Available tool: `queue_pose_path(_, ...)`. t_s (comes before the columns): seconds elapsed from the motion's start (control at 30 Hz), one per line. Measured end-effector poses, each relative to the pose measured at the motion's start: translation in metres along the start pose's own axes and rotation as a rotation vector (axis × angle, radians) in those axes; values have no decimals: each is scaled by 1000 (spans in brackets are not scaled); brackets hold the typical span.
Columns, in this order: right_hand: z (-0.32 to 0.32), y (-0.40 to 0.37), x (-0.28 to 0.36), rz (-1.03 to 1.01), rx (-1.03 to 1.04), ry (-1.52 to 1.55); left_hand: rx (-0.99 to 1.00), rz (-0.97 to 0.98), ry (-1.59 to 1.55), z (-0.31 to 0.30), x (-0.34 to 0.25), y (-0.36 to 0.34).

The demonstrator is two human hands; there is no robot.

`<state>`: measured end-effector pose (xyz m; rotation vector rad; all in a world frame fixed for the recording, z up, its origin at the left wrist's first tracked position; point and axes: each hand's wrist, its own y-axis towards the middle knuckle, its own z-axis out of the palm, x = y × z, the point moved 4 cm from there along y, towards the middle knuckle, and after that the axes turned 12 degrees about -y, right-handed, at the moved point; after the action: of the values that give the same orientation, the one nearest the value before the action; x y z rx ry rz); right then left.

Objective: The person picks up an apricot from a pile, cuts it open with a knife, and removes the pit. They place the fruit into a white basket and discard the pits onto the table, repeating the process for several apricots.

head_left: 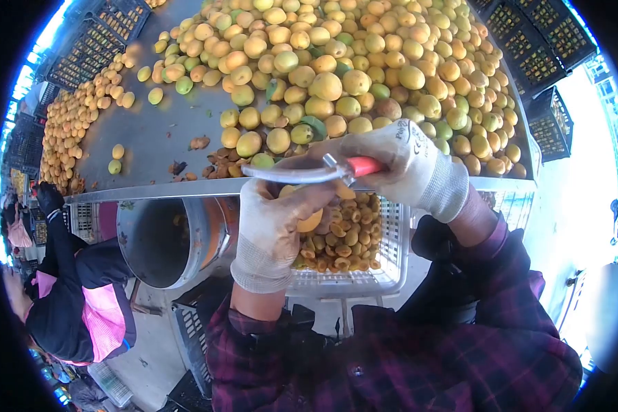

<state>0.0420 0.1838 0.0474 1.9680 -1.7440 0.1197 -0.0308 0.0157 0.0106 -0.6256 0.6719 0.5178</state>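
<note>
My right hand (391,161), in a white glove, is closed round the red handle of a tool (367,165) with a curved metal and clear part that reaches left. My left hand (271,213), also gloved, is just below that tool and holds a yellow-orange fruit (310,220) partly hidden by its fingers. Both hands are close together over the table's front edge. Below them, a white crate (393,257) holds many halved fruits (340,237). A large pile of whole yellow and orange fruits (357,82) lies on the metal table beyond.
A metal table (144,130) spans the front, with dry leaves and scraps (225,163) on it. Under its left part a large round bin (154,244) lies tilted. Black crates (551,127) stand right and back left. At the left sits another person (82,295) with a black-gloved hand.
</note>
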Motion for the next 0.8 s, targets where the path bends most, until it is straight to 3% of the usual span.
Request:
queue_pose_path(0.1, 2, 3, 3, 82, 8, 166, -20, -11, -61, -1, 2, 0)
queue_pose_path(0.17, 5, 5, -1, 298, 31, 398, 24, 7, -107, -1, 2, 3)
queue_pose_path(0.33, 10, 9, 7, 248, 2, 120, -61, 65, -40, -7, 2, 3)
queue_pose_path(0.4, 11, 12, 4, 410, 68, 496, -74, 63, -87, -9, -2, 4)
queue_pose_path(0.57, 21, 5, 1, 511, 85, 651, -76, 15, -194, -8, -6, -2)
queue_pose_path(0.63, 21, 9, -1, 479, 17, 710, 42, 510, 116, -13, 3, -3)
queue_pose_path(0.67, 20, 11, 2, 439, -7, 737, 161, 595, 218, -24, 9, 4)
queue_pose_path(0.7, 22, 11, 3, 437, 1, 738, -13, -10, -189, -20, 1, 2)
queue_pose_path(0.8, 17, 16, 3, 494, 165, 628, -97, -18, -62, -21, 1, 4)
